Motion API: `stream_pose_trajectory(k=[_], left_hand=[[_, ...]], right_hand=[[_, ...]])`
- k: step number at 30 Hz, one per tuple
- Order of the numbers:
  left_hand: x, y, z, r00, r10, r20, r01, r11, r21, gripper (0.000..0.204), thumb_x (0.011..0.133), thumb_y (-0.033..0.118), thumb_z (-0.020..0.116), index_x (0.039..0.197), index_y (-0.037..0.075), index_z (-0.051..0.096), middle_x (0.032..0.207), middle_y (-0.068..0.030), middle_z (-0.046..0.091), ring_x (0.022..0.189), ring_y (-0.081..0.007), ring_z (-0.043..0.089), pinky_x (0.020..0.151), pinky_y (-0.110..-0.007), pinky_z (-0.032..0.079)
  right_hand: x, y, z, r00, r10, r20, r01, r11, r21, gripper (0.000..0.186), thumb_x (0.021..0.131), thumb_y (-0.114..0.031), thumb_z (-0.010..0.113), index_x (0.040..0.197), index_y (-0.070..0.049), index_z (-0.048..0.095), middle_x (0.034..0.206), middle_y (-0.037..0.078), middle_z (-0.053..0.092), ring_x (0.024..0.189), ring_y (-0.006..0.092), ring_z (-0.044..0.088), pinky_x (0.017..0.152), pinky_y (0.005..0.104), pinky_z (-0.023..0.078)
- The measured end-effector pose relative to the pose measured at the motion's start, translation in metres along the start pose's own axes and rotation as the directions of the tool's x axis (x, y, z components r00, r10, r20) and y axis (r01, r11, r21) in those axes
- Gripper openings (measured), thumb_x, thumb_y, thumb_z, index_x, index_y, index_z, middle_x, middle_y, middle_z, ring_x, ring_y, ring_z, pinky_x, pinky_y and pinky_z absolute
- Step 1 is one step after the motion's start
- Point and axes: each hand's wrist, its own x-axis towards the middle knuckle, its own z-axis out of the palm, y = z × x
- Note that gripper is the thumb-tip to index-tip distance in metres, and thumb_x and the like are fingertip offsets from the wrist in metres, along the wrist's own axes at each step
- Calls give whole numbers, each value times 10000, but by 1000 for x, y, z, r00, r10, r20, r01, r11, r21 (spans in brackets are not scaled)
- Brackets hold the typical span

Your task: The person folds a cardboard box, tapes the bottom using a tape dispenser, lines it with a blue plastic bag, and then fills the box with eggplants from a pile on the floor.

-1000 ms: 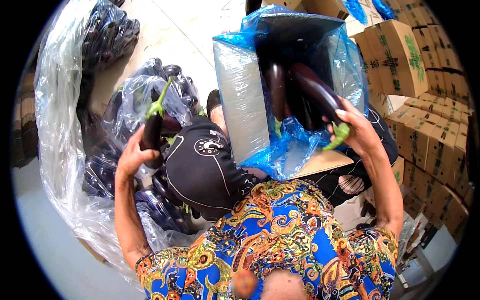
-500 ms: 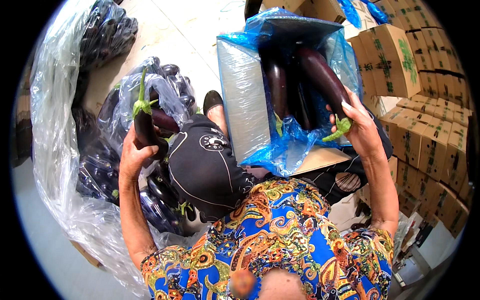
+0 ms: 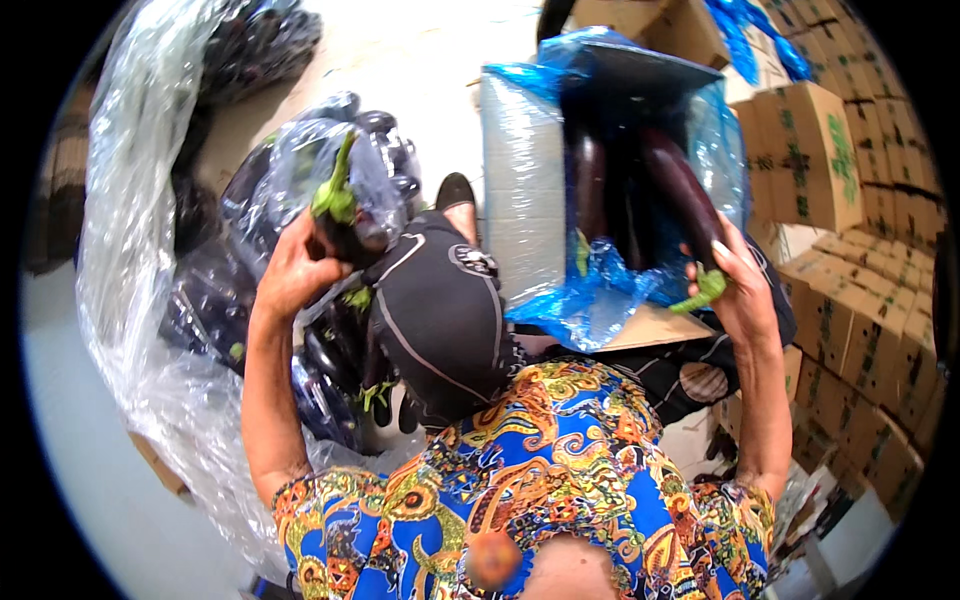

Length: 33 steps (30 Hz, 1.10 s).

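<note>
My left hand (image 3: pixel 292 268) is closed round a dark eggplant (image 3: pixel 338 238), its green cap and long stem pointing up and away. That eggplant is over a pile of eggplants in clear plastic bags (image 3: pixel 300 150). On the other side, my right hand (image 3: pixel 742 285) grips a long purple eggplant (image 3: pixel 680 185) near its green stem end. Its far end reaches into a cardboard box (image 3: pixel 528 190) lined with blue plastic film (image 3: pixel 590 315). Inside the box, another eggplant (image 3: pixel 592 185) lies lengthwise along the left. The deeper part of the box is in shadow.
Stacked cardboard cartons (image 3: pixel 850 290) line the right side. Clear plastic sheeting (image 3: pixel 130 260) runs down the left beside more bagged eggplants (image 3: pixel 265 45). My knee (image 3: pixel 440 310) in black trousers separates the pile from the box. Loose eggplants (image 3: pixel 335 345) lie left of the knee.
The whole view has shifted, so most things appear farther right. The eggplant in my left hand has tilted, showing less of its body. My right hand keeps its hold at the box.
</note>
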Motion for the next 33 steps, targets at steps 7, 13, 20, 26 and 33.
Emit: stream_pose_trajectory(k=[7,13,20,26,33], left_hand=[[6,-34,23,988,-144,-63,135,983,-121,634,561,60,647,1191,15,588,1038,-35,623,969,-165,592,906,-279,460],[15,-56,38,987,-135,-93,128,989,-74,629,595,5,598,1223,15,580,1080,-62,650,1003,-189,608,929,-293,457],[17,-101,42,994,-85,-64,81,994,-69,634,603,3,583,1236,19,558,1005,-38,619,924,-170,574,867,-268,446],[18,-55,43,987,-155,-42,158,984,80,623,590,31,634,1209,38,558,925,-16,587,849,-148,548,792,-263,443],[29,-65,45,996,-92,-4,92,993,80,677,597,21,626,1265,-10,517,1024,-77,618,945,-185,559,870,-288,455]], right_hand=[[39,10,17,993,-26,-118,15,995,-97,753,926,-201,630,1534,-74,205,1094,110,526,864,176,591,730,339,527],[84,28,6,996,30,-78,-66,860,-505,930,905,-307,662,1573,-80,56,1429,238,411,1223,321,522,958,435,490],[54,43,-2,895,424,137,-122,530,-839,695,880,-357,693,1403,0,406,1110,267,640,937,332,671,842,435,531],[22,-16,16,928,90,363,323,294,-900,307,923,-257,644,1098,-5,653,845,211,682,789,355,676,717,412,516],[30,-53,31,971,-97,220,240,469,-850,299,916,-170,651,1159,2,623,912,209,677,750,316,668,684,386,519]])
